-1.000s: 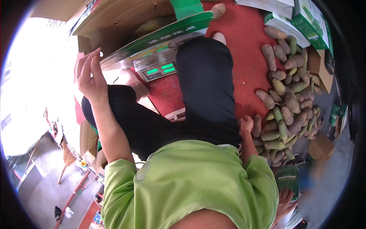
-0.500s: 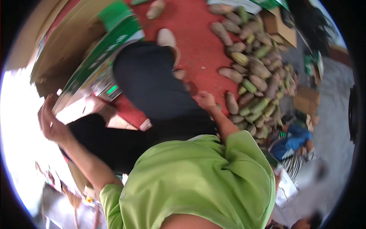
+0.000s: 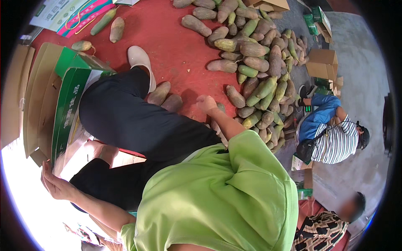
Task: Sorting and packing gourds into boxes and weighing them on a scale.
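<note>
My left hand (image 3: 57,186) is at the lower corner of an opened cardboard box (image 3: 63,113) with green and white printed sides. Its fingers point up and are partly apart, with nothing visible in them; whether they touch the box I cannot tell. My right hand (image 3: 206,103) hovers over the red carpet (image 3: 176,50), loosely curled with nothing visible in it. Two brown cucumber-like vegetables (image 3: 159,93) lie between my shoe and that hand. To its right spreads a large heap of oblong brown and green vegetables (image 3: 255,62).
Single vegetables (image 3: 117,30) lie near a flattened printed carton (image 3: 58,14) at upper left. A person in a striped shirt (image 3: 337,144) crouches right of the heap, beside cardboard boxes (image 3: 322,65). Another person in a patterned top (image 3: 322,230) is at lower right.
My view has turned, so the heap and box sit further left. The scale with the green display near the box is hidden now. Both hands stay in similar positions, without anything visible in them.
</note>
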Available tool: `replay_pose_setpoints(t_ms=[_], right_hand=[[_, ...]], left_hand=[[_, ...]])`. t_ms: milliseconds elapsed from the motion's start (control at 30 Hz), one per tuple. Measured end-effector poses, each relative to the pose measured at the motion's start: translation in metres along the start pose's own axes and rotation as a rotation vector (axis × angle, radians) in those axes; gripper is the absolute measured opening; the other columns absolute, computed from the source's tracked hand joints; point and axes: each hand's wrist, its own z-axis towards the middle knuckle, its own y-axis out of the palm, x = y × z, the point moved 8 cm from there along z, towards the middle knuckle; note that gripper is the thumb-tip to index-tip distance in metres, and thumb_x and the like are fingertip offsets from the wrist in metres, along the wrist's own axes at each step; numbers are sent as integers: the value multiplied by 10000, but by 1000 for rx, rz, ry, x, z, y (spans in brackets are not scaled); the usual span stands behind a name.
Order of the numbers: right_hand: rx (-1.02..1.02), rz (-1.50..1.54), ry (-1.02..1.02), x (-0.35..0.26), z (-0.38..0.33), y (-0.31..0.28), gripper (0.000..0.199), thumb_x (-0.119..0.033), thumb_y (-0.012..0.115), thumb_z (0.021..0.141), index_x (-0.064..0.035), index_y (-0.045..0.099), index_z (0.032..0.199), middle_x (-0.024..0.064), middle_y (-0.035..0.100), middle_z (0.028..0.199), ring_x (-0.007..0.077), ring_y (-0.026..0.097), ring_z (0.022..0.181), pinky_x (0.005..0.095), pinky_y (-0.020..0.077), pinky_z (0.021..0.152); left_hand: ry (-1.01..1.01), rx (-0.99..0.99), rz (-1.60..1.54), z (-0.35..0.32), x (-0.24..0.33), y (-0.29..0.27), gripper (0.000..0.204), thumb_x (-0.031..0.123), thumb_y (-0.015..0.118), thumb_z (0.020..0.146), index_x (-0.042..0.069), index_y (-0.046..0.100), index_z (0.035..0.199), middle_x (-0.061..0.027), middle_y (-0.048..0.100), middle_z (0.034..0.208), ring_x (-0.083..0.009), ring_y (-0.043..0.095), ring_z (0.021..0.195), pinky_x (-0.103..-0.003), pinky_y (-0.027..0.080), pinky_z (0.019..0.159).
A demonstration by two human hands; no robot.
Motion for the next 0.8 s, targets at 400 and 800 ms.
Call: replay_pose_setpoints(t_ms=[400, 800], right_hand=[[585, -389, 805, 98, -47, -221, 471, -343, 637, 820, -323, 492, 1268, 100, 342, 1379, 352, 497, 1164, 500, 469, 910], [395, -17, 543, 293, 11, -256, 615, -208, 683, 793, -141, 474, 1368, 75, 638, 1120, 245, 614, 957, 439, 385, 989]], left_hand=[[20, 7, 136, -2, -2, -1, 298, 146, 440, 996, -51, 662, 1028, -117, 642, 979, -201, 632, 898, -310, 525, 817], [-5, 0, 73, -2, 12, 21, 180, 18, 514, 926, -41, 679, 969, -125, 664, 924, -196, 627, 869, -296, 484, 802]])
